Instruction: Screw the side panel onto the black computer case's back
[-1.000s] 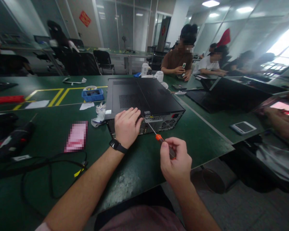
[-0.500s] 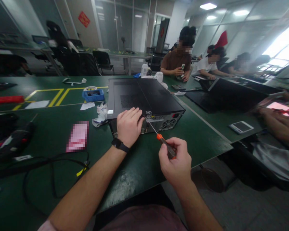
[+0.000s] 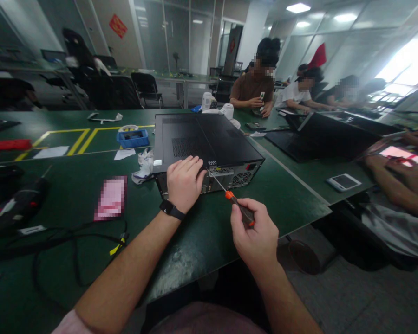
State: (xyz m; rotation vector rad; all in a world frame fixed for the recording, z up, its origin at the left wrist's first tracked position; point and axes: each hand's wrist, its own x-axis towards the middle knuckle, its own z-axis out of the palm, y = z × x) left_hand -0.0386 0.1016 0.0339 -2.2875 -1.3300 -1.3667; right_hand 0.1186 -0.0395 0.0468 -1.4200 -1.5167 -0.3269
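With the fingers of our right hand we pinch the screwdriver. Ahead of these, our left hand rests, fingers close together, on the computer case. Beyond them, leftward, stands the blue box.

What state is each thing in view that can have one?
Computer case: lying flat, top panel on
Screwdriver: tilted, tip near the case's rear edge
Left hand: resting on the case
Right hand: closed around the screwdriver handle
Blue bin: open, holding items
Power drill: lying down
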